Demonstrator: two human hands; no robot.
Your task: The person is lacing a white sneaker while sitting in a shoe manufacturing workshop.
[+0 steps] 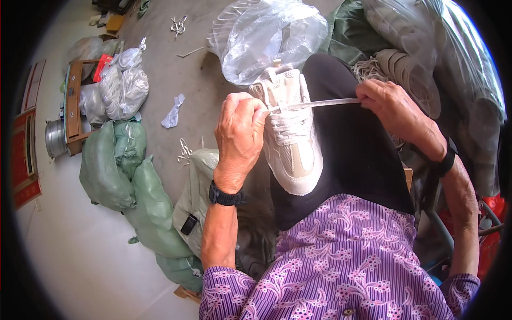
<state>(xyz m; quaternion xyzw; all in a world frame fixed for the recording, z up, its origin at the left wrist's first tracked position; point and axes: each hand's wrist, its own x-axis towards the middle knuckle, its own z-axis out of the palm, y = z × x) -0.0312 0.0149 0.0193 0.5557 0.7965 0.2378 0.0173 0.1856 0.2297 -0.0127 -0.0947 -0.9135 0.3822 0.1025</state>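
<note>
A cream-white sneaker [292,141] rests on my black-trousered lap, its toe pointing toward me. White lacing crosses its front in several rows. My right hand [392,109] pinches a flat white shoelace [333,102] and holds it taut, stretched sideways from the top of the lacing. At the left edge of the shoe, my left hand [240,130] is closed, thumb and forefinger pinched at the lace by the upper eyelets. The exact grip of its other fingers is hidden behind the hand.
Clear plastic bags [272,34] lie beyond the shoe. More pale shoes [408,72] and loose laces sit at the right beside a plastic-covered heap. Stuffed green sacks [152,186] line the left. Scraps and lace bits [178,25] lie on the grey floor [165,64].
</note>
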